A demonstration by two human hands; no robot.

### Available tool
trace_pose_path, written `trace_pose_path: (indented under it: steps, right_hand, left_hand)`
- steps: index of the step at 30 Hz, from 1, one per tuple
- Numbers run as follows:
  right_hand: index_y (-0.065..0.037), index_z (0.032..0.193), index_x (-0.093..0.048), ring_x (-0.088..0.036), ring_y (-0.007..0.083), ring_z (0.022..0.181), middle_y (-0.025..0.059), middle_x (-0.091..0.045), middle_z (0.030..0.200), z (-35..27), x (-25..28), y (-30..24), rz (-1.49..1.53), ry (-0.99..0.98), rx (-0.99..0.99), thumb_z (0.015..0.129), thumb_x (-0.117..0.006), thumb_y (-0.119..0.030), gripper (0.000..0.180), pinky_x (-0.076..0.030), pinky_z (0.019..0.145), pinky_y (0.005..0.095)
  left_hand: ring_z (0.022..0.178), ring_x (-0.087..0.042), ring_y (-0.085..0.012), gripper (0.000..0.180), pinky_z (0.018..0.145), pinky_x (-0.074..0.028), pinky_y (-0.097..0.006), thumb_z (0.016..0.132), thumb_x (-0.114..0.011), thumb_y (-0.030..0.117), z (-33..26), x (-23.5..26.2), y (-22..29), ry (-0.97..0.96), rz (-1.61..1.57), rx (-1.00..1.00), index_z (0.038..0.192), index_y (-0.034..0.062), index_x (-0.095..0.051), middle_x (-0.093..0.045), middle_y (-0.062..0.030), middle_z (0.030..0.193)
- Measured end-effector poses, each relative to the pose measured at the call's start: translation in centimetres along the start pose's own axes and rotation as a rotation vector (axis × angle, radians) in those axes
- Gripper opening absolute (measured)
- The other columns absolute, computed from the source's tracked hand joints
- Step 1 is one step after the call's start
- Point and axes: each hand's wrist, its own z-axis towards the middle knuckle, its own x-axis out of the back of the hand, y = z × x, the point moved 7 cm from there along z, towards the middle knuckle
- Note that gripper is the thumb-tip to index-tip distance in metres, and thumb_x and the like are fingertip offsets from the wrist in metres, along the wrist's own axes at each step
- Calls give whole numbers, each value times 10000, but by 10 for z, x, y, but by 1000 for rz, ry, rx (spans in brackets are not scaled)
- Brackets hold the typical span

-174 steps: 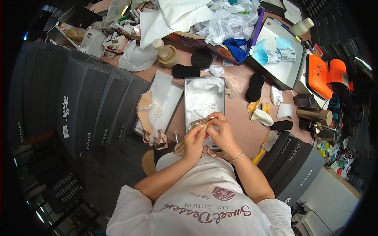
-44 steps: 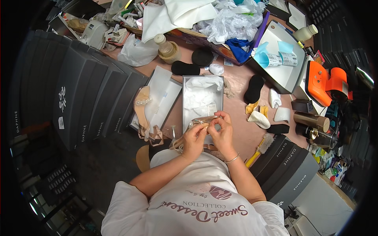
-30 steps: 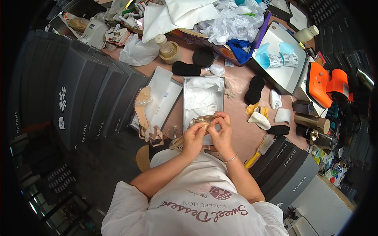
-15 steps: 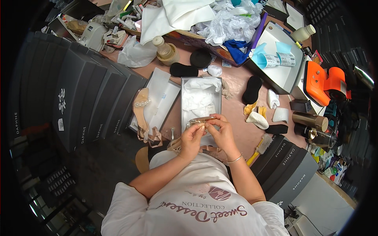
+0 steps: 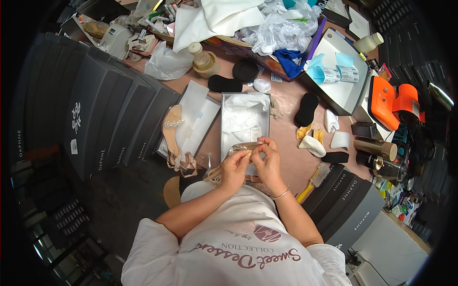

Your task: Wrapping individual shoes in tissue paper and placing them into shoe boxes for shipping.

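Close to my body, both hands are on a sandal [image 5: 246, 146] with a shiny clear strap and pinkish-beige ribbons. My left hand [image 5: 233, 171] has its thumb and fingers pinched at the sandal's near side. My right hand [image 5: 267, 164] pinches the same spot from the other side, fingertips almost touching the left ones. My fingers hide most of the sandal. Just beyond is an open shoebox [image 5: 224, 126] holding white tissue paper [image 5: 244, 112]. Left of it, a second sandal [image 5: 171, 136] with pearl-like beads and ribbon ties leans on a box lid [image 5: 193, 119].
Dark shoeboxes [image 5: 102, 114] are stacked at left, more [image 5: 350, 205] at near right. A yellow-handled brush [image 5: 312, 183], a black pad [image 5: 306, 109] and an orange device [image 5: 384, 102] lie to the right. A glue bottle [image 5: 200, 56] and a tray of blue label rolls [image 5: 346, 93] stand farther back.
My hands stay at the sandal, with the fingers shifted slightly and the right hand a little lower at the pinch. The view has moved a touch; other things look the same.
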Motion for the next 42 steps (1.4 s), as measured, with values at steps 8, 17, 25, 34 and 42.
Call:
trace_pose_path:
  steps: [8, 17, 25, 34, 42]
  right_hand:
    - [20, 742, -553, -512, 305, 1023, 170, -515, 1089, -1, -4, -1, -31, 72, 65, 728, -628, -32, 92, -415, 902, 353]
    - [15, 750, -553, -505, 279, 1025, 158, -511, 1094, 2, -5, -3, -15, 48, 57, 743, -632, -33, 93, -404, 917, 341]
    - [30, 868, -653, -546, 291, 1034, 167, -578, 1043, 5, -5, 12, 113, -115, -25, 826, -626, -63, 105, -445, 870, 337]
    - [12, 898, -676, -560, 249, 994, 136, -587, 1042, -2, -16, 29, 297, -78, -219, 812, -692, -87, 132, -442, 867, 321]
    - [26, 844, -639, -547, 225, 989, 128, -546, 1080, -3, -12, 15, 150, -44, -25, 831, -656, -45, 74, -432, 876, 313]
  left_hand:
    - [856, -610, -100, 174, 781, -514, -246, 943, -536, 56, 2, 2, -5, 15, -56, 9, 1045, -61, -615, -650, -62, 937]
    - [754, -565, -70, 170, 705, -467, -213, 948, -548, 111, 4, 2, -4, 32, -173, 91, 993, -32, -630, -625, -20, 844]
    - [741, -542, -65, 138, 723, -459, -223, 953, -553, 149, 6, 5, -8, 37, -301, 198, 951, 25, -615, -609, -3, 836]
    - [751, -549, -61, 142, 724, -463, -223, 956, -547, 153, 3, 6, -7, 32, -212, 132, 945, 28, -614, -610, -1, 828]
    - [761, -567, -71, 134, 707, -472, -215, 938, -569, 107, -2, 6, -4, 76, -199, 87, 952, -17, -618, -629, -20, 870]
